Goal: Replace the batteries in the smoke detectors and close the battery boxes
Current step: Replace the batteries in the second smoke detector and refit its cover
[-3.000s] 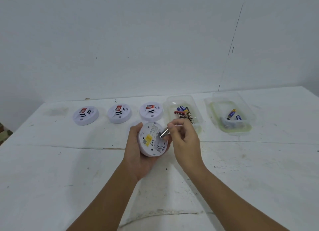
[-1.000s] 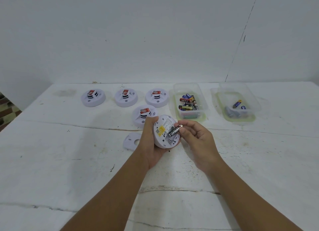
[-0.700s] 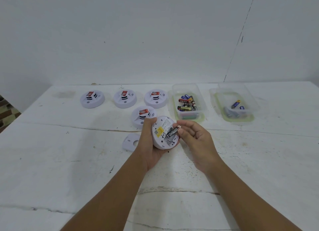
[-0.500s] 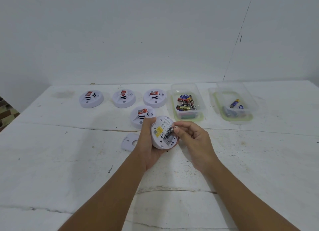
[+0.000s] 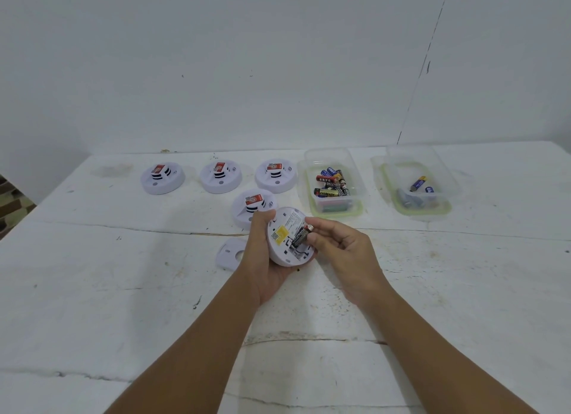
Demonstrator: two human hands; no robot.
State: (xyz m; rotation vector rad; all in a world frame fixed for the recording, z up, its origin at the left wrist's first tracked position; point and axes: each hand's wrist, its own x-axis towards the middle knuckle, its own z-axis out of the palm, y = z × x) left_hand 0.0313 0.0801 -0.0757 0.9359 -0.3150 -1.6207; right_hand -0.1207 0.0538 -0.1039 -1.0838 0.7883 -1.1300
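My left hand (image 5: 265, 268) grips a white round smoke detector (image 5: 285, 239) with its back side turned up and its battery bay uncovered. My right hand (image 5: 343, 253) pinches a black battery (image 5: 301, 236) and holds it down at the bay. The detector's loose white cover plate (image 5: 230, 254) lies on the table just left of my left hand. Another detector (image 5: 250, 206) sits face up right behind the held one, and three more detectors (image 5: 221, 177) stand in a row further back.
A clear tub (image 5: 332, 209) with several batteries stands right of the detector row. Further right stands a second clear tub (image 5: 417, 208) that holds a few batteries. The white table (image 5: 123, 290) ends at a white wall behind.
My right hand has brought the black battery down from just above the detector into its open bay. The left hand keeps the detector in the same place.
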